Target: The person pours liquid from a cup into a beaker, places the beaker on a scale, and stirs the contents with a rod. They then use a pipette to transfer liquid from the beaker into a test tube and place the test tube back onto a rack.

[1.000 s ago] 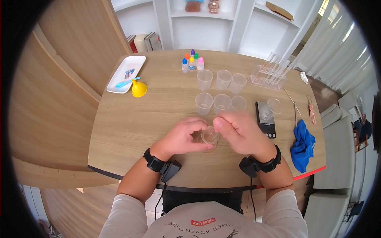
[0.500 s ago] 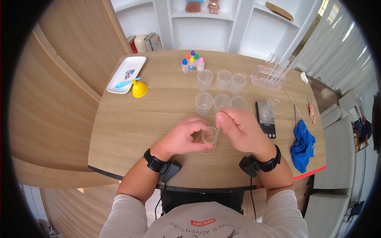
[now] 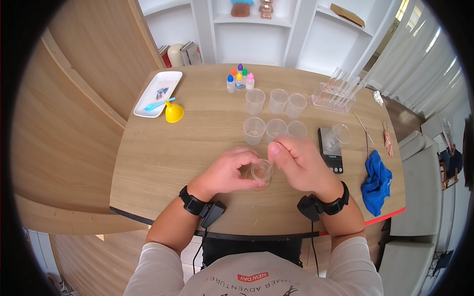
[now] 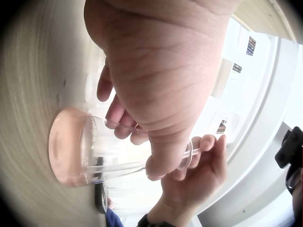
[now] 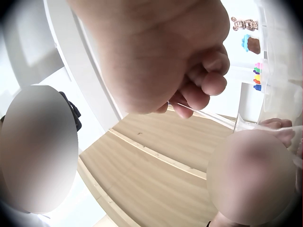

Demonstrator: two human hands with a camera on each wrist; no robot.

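A clear conical flask [image 3: 261,170] stands upright on the table in front of the person, with a shallow layer of pale orange-pink liquid [image 4: 66,146] at its bottom. The left hand [image 3: 231,171] grips the flask's neck between thumb and fingers. Just to the right and above the mouth, the right hand [image 3: 302,164] pinches the top of a thin clear stirring rod [image 4: 118,167]. The rod slants through the neck, its lower end reaching the liquid. In the right wrist view, the fingers of the right hand are curled in and part of the rod shows beneath them.
Several clear plastic cups [image 3: 254,129] stand beyond the hands, with dropper bottles [image 3: 239,82] behind. A black scale [image 3: 332,160] bearing a glass beaker [image 3: 338,135], a test tube rack [image 3: 333,98] and a blue cloth [image 3: 376,185] are at right. A white tray [image 3: 148,111] and yellow funnel [image 3: 174,112] lie left.
The right hand has shifted slightly right, from over the flask's rim to beside it, still pinching the rod. The left hand and the flask have stayed in place.
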